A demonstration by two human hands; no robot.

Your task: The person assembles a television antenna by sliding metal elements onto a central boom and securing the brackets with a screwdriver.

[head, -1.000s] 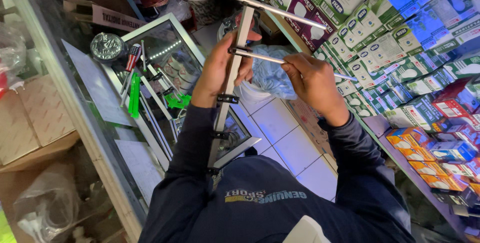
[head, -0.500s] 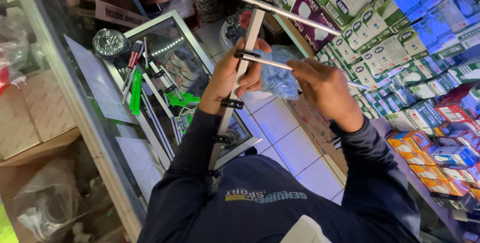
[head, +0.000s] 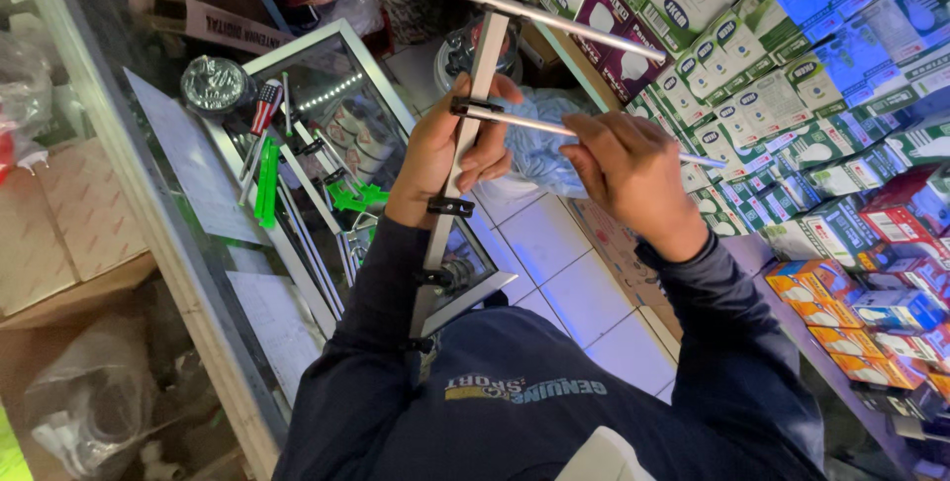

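Gripping rod [head: 554, 126], ends hidden — hands [head: 633, 169]

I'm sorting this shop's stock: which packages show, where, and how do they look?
Green-and-white boxes: small cartons stacked on the upper right shelving.
Orange-and-red boxes: flat cartons stacked at lower right.
Purple-and-white boxes: small cartons at top centre.
Brown cardboard box: long, top left.

A single head-worn camera is looking steeply down from close above the person's torso, facing the glass counter [head: 213, 273] on one side and the tiled floor [head: 554, 253] below
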